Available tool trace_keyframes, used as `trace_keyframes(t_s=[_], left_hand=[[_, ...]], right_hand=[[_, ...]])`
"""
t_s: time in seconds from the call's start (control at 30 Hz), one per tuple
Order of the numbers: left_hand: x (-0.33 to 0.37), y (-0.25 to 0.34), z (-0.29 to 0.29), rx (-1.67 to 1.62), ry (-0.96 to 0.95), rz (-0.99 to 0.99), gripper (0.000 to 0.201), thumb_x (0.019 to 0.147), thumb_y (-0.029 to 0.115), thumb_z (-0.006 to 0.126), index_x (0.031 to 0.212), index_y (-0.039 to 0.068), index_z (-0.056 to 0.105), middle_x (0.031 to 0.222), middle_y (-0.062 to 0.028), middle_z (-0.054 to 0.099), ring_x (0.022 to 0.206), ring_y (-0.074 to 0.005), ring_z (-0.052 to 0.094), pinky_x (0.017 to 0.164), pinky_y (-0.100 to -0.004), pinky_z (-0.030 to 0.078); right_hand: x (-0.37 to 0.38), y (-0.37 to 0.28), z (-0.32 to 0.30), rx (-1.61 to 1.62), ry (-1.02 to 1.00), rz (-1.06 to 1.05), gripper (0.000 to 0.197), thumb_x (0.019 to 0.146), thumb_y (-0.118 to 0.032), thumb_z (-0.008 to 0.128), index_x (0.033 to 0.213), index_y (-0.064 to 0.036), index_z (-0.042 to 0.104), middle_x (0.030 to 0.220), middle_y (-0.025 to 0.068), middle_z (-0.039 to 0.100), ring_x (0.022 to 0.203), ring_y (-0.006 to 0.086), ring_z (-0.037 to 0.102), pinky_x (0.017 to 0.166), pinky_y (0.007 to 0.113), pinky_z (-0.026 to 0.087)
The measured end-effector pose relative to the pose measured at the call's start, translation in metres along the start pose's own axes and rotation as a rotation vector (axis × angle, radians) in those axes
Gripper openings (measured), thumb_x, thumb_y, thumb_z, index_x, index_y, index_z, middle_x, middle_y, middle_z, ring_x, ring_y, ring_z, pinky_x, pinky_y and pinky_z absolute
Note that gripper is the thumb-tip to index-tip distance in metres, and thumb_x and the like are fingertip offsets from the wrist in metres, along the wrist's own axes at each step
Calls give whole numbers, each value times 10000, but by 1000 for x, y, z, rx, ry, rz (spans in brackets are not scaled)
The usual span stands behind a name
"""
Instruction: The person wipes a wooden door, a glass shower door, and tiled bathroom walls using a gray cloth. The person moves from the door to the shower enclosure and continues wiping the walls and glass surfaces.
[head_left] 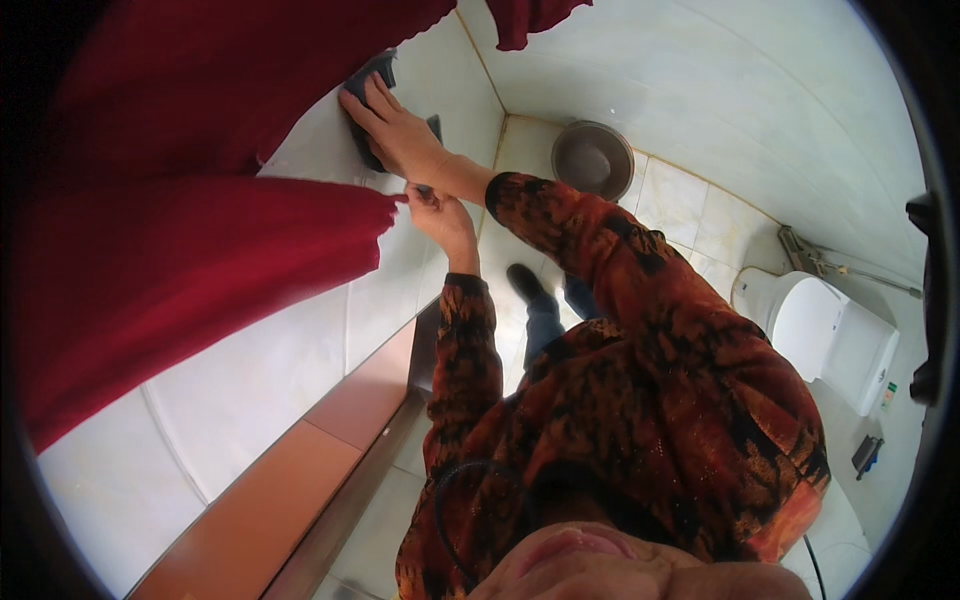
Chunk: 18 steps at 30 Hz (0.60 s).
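Observation:
A dark grey cloth [368, 148] lies against the pale tiled wall at upper left. My right hand [400, 140] reaches across and holds it there, fingers stretched over it. Just below, my left hand [440, 222] is closed, and the tapering corner of a deep red curtain [230, 270] runs to its fingertips. A small dark bit shows between the two hands; I cannot tell whether it belongs to the cloth. My palms and the cloth's far side are hidden.
A round grey basin [592, 160] stands on the tiled floor in the corner. To the right is a white toilet [830, 325], with a dark brush-like item [868, 455] near it. An orange-brown panel [270, 500] runs along the lower left. More red fabric [530, 18] hangs at the top.

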<state>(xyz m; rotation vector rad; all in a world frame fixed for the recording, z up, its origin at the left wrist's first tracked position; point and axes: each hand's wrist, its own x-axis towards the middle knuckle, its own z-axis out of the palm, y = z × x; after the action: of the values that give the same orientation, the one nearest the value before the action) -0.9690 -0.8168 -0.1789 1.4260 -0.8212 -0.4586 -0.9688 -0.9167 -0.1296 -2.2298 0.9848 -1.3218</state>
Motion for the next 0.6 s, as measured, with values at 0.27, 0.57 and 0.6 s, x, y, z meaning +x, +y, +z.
trace_keyframes(t_s=[0.27, 0.57, 0.6], left_hand=[[24, -9, 49, -194, -51, -53, 138, 831, 43, 522, 935, -44, 495, 854, -78, 560, 733, -134, 511, 671, -224, 428], [105, 33, 103, 116, -20, 190, 172, 825, 20, 431, 899, -102, 527, 835, -137, 602, 721, -187, 594, 665, -292, 513], [103, 28, 105, 137, -19, 166, 192, 822, 21, 421, 924, -104, 525, 822, -112, 589, 724, -175, 584, 671, -282, 508]], right_hand=[[17, 47, -8, 153, -13, 274, 627, 718, 51, 501, 1300, -95, 320, 1261, 197, 356, 1046, 364, 487, 785, 420, 455], [95, 75, -89, 98, 292, 89, 483, 681, 45, 522, 1153, -59, 502, 1006, 177, 510, 880, 324, 541, 721, 389, 449], [88, 81, -88, 94, 295, 111, 478, 678, 45, 523, 1145, -57, 509, 991, 175, 516, 871, 320, 543, 720, 385, 450]])
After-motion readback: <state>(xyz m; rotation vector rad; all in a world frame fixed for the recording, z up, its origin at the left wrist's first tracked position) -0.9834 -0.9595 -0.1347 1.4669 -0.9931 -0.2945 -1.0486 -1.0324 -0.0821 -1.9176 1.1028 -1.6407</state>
